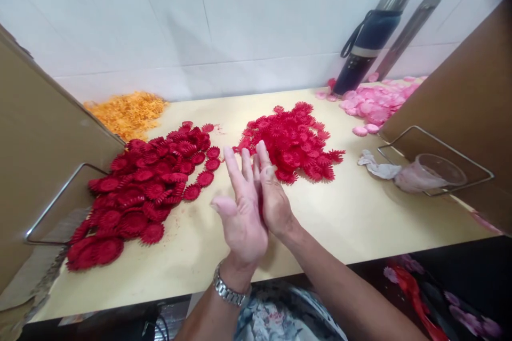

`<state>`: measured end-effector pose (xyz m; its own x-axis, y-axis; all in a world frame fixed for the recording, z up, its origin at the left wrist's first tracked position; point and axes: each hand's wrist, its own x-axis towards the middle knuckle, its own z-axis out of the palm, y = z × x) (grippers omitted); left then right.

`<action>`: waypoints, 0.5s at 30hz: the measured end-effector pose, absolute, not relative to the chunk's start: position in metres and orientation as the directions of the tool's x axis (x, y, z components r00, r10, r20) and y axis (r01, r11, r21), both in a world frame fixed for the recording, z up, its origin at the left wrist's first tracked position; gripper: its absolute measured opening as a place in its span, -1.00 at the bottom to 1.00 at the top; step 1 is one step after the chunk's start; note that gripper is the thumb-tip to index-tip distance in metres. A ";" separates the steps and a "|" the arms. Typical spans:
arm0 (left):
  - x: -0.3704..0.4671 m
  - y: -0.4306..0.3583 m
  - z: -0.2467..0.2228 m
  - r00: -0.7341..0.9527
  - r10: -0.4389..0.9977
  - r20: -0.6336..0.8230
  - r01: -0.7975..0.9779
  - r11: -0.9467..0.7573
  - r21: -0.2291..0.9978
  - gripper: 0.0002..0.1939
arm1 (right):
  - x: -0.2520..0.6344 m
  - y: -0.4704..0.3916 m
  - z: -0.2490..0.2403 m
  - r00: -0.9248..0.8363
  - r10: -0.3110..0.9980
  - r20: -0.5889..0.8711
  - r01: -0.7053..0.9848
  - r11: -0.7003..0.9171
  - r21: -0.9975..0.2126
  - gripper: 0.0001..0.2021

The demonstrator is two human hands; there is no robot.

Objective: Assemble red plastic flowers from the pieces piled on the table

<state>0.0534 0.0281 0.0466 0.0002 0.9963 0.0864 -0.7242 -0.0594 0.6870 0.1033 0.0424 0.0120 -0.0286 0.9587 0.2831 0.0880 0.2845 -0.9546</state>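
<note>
My left hand (244,208), with a metal watch (228,286) at its wrist, is raised over the table's front middle, palm up and fingers stretched out. Against its right side rests my right hand (274,194), its fingers pointing away from me. A bit of red shows between the two palms, too hidden to make out. Just beyond the fingertips lies a pile of bright red fringed discs (296,141). Darker red, cupped fringed pieces (136,192) are heaped to the left, some in a short row at the heap's right edge.
Orange shreds (128,112) lie at the back left, pink petals (380,101) at the back right. A dark blue flask (366,42) leans by the tiled wall. At right are a clear cup (430,173), crumpled tissue (378,165) and a wire handle. Cardboard panels flank the table (340,229).
</note>
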 end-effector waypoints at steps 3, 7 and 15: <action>0.054 0.025 0.044 0.025 0.994 0.102 -0.726 -0.052 0.686 -0.24 | 0.106 0.053 0.009 -0.020 0.950 0.313 0.118 0.313 -0.942 -0.44; 0.046 0.031 0.043 -0.026 0.998 0.055 -0.740 -0.056 0.671 -0.30 | 0.098 0.027 0.012 -0.086 0.944 0.319 0.167 0.329 -0.929 -0.45; 0.052 0.026 0.039 0.085 0.994 0.064 -0.738 0.020 0.675 -0.28 | 0.111 0.056 0.013 0.007 0.964 0.265 0.185 0.259 -0.948 -0.46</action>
